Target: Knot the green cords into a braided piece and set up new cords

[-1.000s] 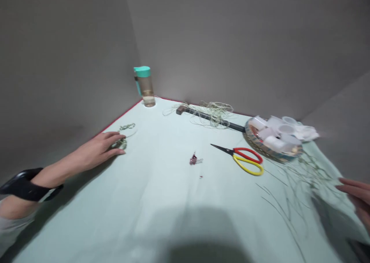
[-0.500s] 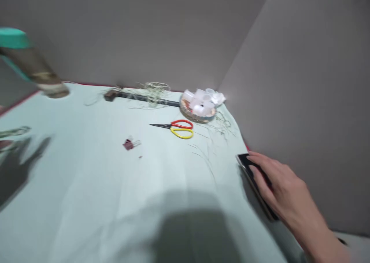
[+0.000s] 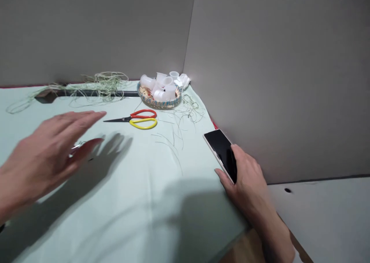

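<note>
My left hand (image 3: 53,151) hovers over the cloth with its fingers stretched out, and nothing shows in its grasp. Behind that thumb, a bit of shiny metal wire (image 3: 77,146) peeks out, mostly hidden. My right hand (image 3: 250,178) grips a smartphone (image 3: 221,149) with a dark screen and pale edge, thumb on one side and fingers on the other. The phone lies at the cloth's right side. Scissors (image 3: 135,119) with one red and one yellow handle lie just beyond my left fingertips, blades pointing left.
A round woven basket (image 3: 158,104) of white plastic cups stands in the far corner. Pale green fibres (image 3: 108,83) lie over a dark rod (image 3: 130,93). Loose strands (image 3: 170,143) scatter on the pale cloth (image 3: 135,201). Grey partitions (image 3: 260,70) rise behind and at right.
The view has swung right, and the turquoise-lidded bottle has left it. My left hand has come in over the cloth. My right hand has shifted back along the phone, uncovering its screen.
</note>
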`<move>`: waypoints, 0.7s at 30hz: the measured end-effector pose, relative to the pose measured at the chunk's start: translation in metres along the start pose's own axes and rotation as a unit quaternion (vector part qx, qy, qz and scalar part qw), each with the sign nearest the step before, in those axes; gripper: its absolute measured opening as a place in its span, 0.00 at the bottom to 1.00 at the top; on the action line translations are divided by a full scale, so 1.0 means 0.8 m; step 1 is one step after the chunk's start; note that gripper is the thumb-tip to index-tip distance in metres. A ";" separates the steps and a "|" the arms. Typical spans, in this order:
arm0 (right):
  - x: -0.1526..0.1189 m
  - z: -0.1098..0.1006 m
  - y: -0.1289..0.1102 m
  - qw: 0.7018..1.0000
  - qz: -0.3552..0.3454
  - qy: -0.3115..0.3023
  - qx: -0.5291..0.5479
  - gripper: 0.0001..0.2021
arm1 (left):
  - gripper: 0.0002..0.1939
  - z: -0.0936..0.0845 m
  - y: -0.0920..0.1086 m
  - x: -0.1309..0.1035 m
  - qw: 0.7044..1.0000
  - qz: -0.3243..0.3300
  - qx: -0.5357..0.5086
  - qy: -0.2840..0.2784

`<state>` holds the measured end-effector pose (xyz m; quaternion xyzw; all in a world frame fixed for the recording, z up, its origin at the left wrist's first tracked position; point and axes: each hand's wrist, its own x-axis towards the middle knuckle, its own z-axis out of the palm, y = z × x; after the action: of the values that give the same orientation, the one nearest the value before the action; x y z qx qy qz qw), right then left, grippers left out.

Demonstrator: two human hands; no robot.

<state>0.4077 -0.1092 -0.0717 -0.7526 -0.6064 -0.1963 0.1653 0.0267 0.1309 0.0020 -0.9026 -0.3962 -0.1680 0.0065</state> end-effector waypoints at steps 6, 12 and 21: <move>0.004 0.008 -0.009 0.999 -0.046 -0.003 -0.010 0.37 | 0.23 0.019 0.022 0.028 0.995 0.101 -0.003 0.003; 0.008 0.001 -0.018 0.998 -0.046 -0.047 -0.022 0.34 | 0.23 0.042 0.033 0.035 0.994 0.104 -0.032 -0.014; -0.004 -0.023 -0.076 0.994 -0.041 -0.075 0.068 0.29 | 0.24 0.052 0.060 0.043 0.980 0.171 -0.078 -0.066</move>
<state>0.3456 -0.1080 -0.0565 -0.7264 -0.6596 -0.1044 0.1622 0.0953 0.1284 -0.0206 -0.9639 -0.2212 -0.1349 -0.0614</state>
